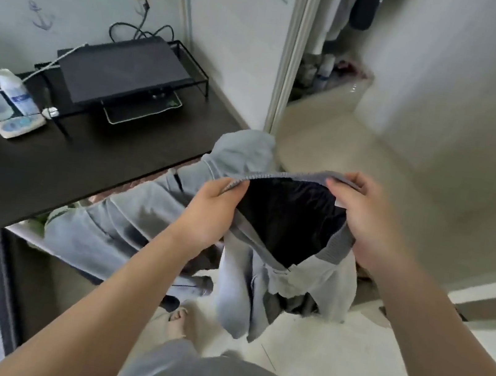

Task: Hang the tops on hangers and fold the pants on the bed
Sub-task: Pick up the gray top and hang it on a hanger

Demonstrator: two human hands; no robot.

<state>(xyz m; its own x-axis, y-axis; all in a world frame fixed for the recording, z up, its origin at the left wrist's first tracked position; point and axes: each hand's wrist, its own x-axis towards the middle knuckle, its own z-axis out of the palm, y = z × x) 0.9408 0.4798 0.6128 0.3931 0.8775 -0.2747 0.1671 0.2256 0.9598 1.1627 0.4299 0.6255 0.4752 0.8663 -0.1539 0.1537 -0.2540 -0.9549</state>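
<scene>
**Garment held open**

Left hand (213,211) and right hand (367,226) each pinch the ribbed band of a grey, dark-lined garment (324,274), which hangs beside the desk's (81,168) near right corner. Bottle (15,92) at its left edge: label blurred.

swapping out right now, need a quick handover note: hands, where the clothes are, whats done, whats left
Left hand: grips the ribbed band of a grey garment with dark lining.
Right hand: grips the same band on the other side, holding it open in the air.
Second light grey garment: draped at the edge of the dark desk.
Done: nothing seen hung or folded.
Left: work out whether the held piece is a top or pants (unclear here), hang or fold it, then the draped one.
</scene>
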